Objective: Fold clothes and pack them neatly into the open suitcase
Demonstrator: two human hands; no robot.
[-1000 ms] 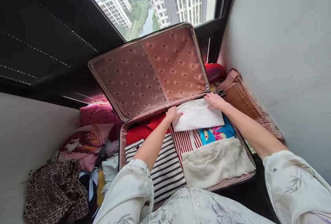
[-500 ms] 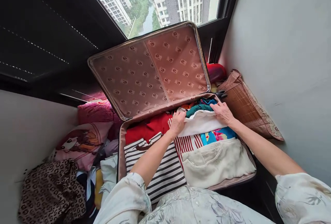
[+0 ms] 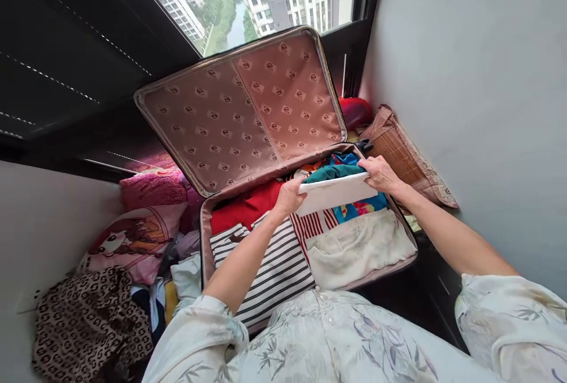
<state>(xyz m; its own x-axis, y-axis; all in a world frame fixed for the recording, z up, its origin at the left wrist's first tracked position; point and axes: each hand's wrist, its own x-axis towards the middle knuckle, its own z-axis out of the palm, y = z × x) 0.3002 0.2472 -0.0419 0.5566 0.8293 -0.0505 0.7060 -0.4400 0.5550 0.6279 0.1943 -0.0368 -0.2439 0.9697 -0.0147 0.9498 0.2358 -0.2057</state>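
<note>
The left hand (image 3: 290, 195) and right hand (image 3: 378, 173) each have fingers closed on an end of a folded white garment (image 3: 334, 193), raised just above the clothes in the open suitcase (image 3: 206, 235); teal cloth (image 3: 330, 172) lies behind it; a striped shirt (image 3: 270, 271) lies nearer.

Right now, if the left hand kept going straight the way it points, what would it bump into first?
Probably the suitcase lid. The left hand, gripping the folded white garment, points up and away toward it, though depth is hard to judge.
</note>
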